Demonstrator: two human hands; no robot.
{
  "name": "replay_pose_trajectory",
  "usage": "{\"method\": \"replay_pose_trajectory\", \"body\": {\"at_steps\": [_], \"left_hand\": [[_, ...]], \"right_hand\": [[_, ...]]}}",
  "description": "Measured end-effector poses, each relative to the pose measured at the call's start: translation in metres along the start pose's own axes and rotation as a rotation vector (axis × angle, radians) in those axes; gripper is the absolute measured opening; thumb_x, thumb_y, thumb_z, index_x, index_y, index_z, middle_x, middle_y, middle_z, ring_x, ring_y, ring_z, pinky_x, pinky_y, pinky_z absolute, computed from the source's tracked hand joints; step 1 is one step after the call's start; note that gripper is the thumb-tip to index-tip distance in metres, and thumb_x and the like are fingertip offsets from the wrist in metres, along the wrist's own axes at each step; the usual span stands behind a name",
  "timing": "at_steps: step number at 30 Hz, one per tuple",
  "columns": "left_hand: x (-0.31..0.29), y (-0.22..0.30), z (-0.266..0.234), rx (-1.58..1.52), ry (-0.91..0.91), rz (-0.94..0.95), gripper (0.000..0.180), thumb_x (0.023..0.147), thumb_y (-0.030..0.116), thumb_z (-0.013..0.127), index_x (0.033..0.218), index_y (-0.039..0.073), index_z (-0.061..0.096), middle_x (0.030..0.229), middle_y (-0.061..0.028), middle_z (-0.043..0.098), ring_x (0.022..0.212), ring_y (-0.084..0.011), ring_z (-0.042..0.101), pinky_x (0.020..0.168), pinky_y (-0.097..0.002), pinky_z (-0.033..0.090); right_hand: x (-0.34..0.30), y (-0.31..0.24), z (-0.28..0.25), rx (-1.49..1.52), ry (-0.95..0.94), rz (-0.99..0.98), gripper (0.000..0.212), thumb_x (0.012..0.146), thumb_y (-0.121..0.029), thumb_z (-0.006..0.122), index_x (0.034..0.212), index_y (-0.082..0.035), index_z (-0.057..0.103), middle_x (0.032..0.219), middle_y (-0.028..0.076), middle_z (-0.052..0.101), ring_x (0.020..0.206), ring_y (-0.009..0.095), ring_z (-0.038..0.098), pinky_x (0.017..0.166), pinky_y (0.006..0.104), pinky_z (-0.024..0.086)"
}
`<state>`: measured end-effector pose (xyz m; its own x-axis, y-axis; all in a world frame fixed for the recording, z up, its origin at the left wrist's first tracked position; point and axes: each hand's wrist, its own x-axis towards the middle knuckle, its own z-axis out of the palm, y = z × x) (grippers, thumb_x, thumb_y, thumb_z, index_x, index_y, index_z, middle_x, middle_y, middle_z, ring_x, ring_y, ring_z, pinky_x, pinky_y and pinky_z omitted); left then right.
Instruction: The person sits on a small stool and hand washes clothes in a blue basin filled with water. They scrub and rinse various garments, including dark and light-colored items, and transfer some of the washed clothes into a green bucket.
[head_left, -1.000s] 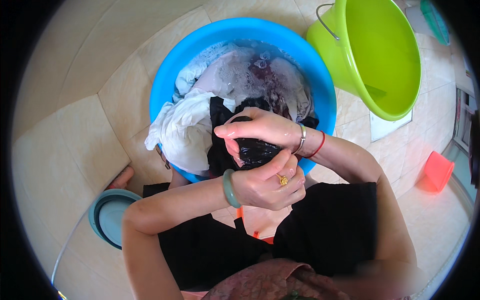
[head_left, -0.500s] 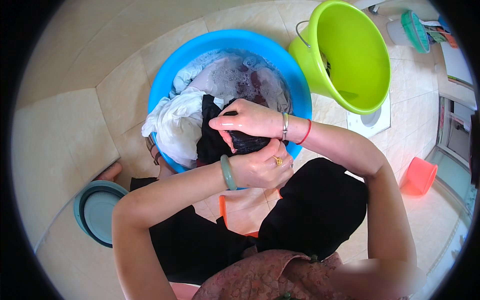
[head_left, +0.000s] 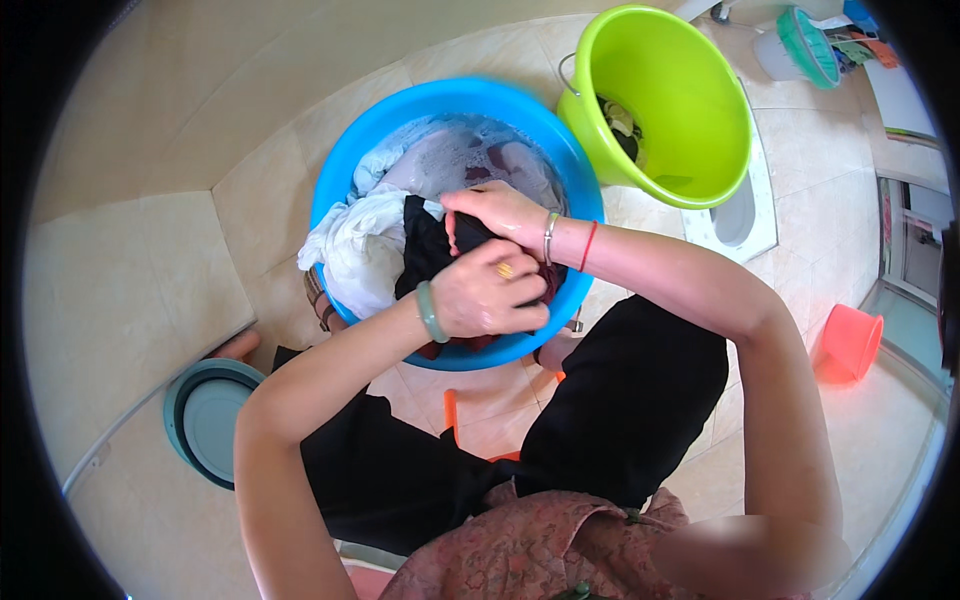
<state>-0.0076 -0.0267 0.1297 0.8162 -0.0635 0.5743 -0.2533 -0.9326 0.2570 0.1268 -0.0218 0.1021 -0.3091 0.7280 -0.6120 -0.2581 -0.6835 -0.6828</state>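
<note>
Both my hands are over the near part of a round blue basin (head_left: pixel 455 95) of sudsy water and laundry. My right hand (head_left: pixel 500 215), thumb toward the left, is closed around a wet black cloth (head_left: pixel 425 240). Just nearer to me, my left hand (head_left: pixel 490 290) has its fingers curled on the same cloth; its fingertips are partly hidden. A bunched white garment (head_left: pixel 358 245) hangs over the basin's left rim. Pale and dark red fabrics lie in the foamy water (head_left: pixel 450 155) at the far side.
A lime-green bucket (head_left: pixel 705 110) with some dark and pale cloth inside leans beyond the basin at right, beside a white squat toilet (head_left: pixel 735 220). A coral bucket (head_left: pixel 852 342) stands far right. At left, a grey-green basin (head_left: pixel 210 420) sits near the tiled wall.
My left hand has moved away from me, from the basin's near rim to over the black cloth. The stretched, shiny part of the cloth between my hands is now lower and mostly covered.
</note>
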Motion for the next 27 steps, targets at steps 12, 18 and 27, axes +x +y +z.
{"method": "replay_pose_trajectory", "body": {"at_steps": [12,18,27], "left_hand": [[-0.005,-0.051,-0.021,-1.334,0.762,-1.767,0.045,0.093,0.044,0.062,0.126,0.015,0.055,0.119,-0.0022,0.061,0.107,-0.0177,0.060,0.092,-0.0365,0.048],[0.053,-0.038,-0.037,-1.753,0.642,-1.403,0.046,0.094,0.044,0.060,0.130,0.018,0.051,0.120,0.0008,0.060,0.101,-0.0118,0.059,0.072,-0.0296,0.050],[0.132,-0.066,-0.012,-1.354,0.514,-1.448,0.054,0.089,0.049,0.066,0.133,0.021,0.052,0.094,0.0043,0.065,0.073,-0.0074,0.057,0.055,-0.0198,0.036]], "right_hand": [[-0.067,-0.047,-0.010,0.177,0.208,-0.124,0.053,0.087,-0.036,0.070,0.131,-0.014,0.051,0.123,0.005,0.059,0.111,0.022,0.059,0.074,0.0469,0.056],[-0.074,-0.045,-0.053,0.437,0.393,-0.209,0.043,0.090,-0.052,0.058,0.122,-0.023,0.061,0.105,-0.003,0.065,0.086,0.010,0.062,0.058,0.0279,0.044],[-0.109,-0.062,-0.107,0.756,0.455,-0.286,0.037,0.098,-0.055,0.043,0.102,-0.021,0.059,0.082,-0.001,0.060,0.061,0.014,0.051,0.043,0.0250,0.035]]}}
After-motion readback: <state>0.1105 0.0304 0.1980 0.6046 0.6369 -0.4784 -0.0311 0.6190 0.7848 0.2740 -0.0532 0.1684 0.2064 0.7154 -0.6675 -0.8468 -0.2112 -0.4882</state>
